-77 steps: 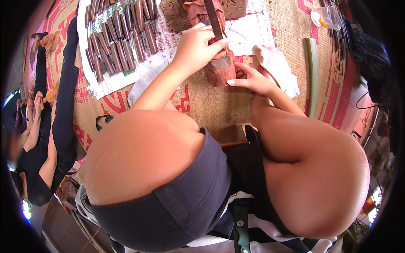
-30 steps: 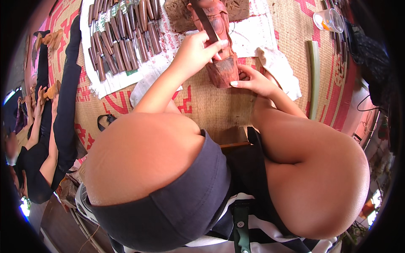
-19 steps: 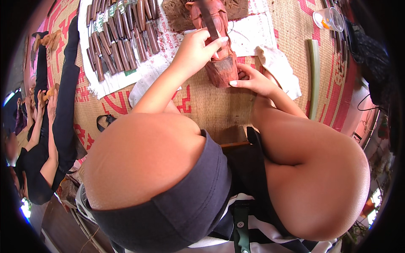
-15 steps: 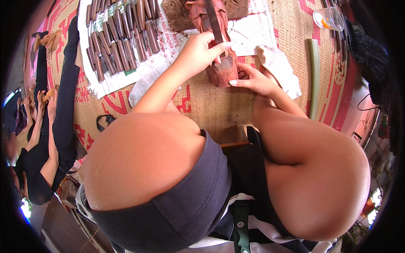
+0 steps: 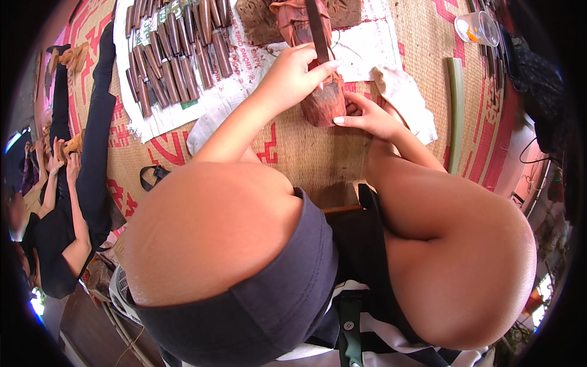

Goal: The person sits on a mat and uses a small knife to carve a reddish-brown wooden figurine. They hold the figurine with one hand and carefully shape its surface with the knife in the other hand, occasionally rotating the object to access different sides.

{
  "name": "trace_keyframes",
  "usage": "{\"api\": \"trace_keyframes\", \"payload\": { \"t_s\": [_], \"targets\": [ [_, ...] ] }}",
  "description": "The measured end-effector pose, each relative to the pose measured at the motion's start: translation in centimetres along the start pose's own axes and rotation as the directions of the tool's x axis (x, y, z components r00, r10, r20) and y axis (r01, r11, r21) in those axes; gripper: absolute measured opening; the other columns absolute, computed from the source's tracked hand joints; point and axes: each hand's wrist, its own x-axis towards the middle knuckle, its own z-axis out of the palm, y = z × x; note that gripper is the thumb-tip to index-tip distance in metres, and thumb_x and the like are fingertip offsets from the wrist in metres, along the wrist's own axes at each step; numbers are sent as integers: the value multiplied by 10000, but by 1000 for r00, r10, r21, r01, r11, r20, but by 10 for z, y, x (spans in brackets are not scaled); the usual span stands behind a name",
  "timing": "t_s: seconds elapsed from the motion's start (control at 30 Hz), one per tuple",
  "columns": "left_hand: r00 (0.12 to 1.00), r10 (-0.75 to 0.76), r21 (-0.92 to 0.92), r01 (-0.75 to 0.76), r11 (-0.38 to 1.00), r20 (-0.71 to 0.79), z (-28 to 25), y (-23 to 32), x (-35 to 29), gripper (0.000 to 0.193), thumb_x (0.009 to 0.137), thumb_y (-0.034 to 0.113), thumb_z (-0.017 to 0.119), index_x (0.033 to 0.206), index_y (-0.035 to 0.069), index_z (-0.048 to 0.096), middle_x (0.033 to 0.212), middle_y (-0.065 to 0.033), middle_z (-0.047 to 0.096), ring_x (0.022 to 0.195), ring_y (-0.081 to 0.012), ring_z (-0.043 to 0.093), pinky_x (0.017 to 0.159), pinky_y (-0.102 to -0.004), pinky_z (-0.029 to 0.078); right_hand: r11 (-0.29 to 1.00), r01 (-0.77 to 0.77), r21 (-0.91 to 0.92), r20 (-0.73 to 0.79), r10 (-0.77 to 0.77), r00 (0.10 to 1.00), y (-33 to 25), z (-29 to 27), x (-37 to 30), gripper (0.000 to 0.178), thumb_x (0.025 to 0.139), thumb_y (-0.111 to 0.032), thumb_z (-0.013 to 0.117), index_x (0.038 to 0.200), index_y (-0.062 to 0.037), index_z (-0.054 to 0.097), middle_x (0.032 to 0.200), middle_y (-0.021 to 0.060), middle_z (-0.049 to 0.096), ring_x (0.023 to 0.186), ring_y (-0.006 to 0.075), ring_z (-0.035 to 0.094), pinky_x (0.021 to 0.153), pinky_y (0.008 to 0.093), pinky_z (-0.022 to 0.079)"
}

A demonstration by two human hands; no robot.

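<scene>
We have the reddish wood carving (image 5: 324, 110) at the top centre of our view, lying lengthwise, with its blunt near end toward us and its far part running up to the picture's upper edge. Its far part overlaps a brown, gouged wooden block (image 5: 257, 25); its near end reaches past a printed white sack (image 5: 370, 58) and over the woven mat (image 5: 306, 156). We cannot tell whether that end touches the mat.

Our left hand (image 5: 298, 72) is closed around a dark flat tool (image 5: 315, 27), thumb on one side and fingers on the other, right above the carving. The tool's lower tip is hidden by the hand. Our right hand (image 5: 370, 116) grips the near end from the right, thumb against the wood and fingers curled at its side, partly hidden.

To the left, rows of brown-handled tools (image 5: 177, 76) lie close together on the sack. A crumpled white cloth (image 5: 408, 101) sits just beyond our right hand, and a pale green strip (image 5: 455, 116) lies on the mat farther right. Above that strip we see a clear plastic cup (image 5: 477, 29), near more dark tools (image 5: 492, 67). Our bare knees and dark shorts (image 5: 257, 300) fill the lower part. At far left, a person in black (image 5: 52, 244) holds a tan wooden piece (image 5: 74, 145).
</scene>
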Motion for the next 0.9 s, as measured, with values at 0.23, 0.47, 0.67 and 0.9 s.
{"api": "trace_keyframes", "payload": {
  "t_s": [0.23, 0.47, 0.67, 0.9],
  "targets": [
    [993, 73, 201, -53, 978, -97, -1, -4, 0, 213, 833, 174, 597, 810, -36, 575, 730, -106, 567, 592, -198, 568, 556, -317, 437, 1000, 3, -20, 13, -2, 1000, -8, 3, 0, 711, 715, -356, 741, 1248, -1, 431, 1010, 94, 574, 907, 165, 535, 820, 290, 435],
    [977, 171, 309, -126, 943, -125, 6, 0, 0, 212, 822, 192, 587, 833, -20, 589, 736, -135, 555, 675, -309, 560, 602, -352, 434, 1000, 7, -16, -2, -7, 1000, -2, 1, 1, 714, 715, -352, 742, 1249, 2, 427, 1017, 97, 574, 909, 167, 538, 817, 290, 438],
    [976, 181, 354, -129, 927, -119, 6, 3, 1, 206, 828, 205, 574, 841, 2, 606, 775, -128, 593, 700, -298, 580, 616, -345, 445, 1000, 2, -23, 1, -2, 1000, -7, 1, -1, 726, 712, -355, 745, 1252, 7, 421, 1016, 100, 576, 910, 169, 541, 817, 292, 440],
    [977, 163, 355, -104, 929, -140, 9, 0, -2, 227, 821, 253, 569, 844, 34, 625, 769, -100, 607, 697, -289, 584, 602, -350, 456, 1000, 6, -21, 2, -6, 1000, -7, 2, 0, 726, 709, -357, 747, 1246, 9, 424, 1012, 99, 577, 909, 168, 542, 817, 291, 439]
  ]
}}
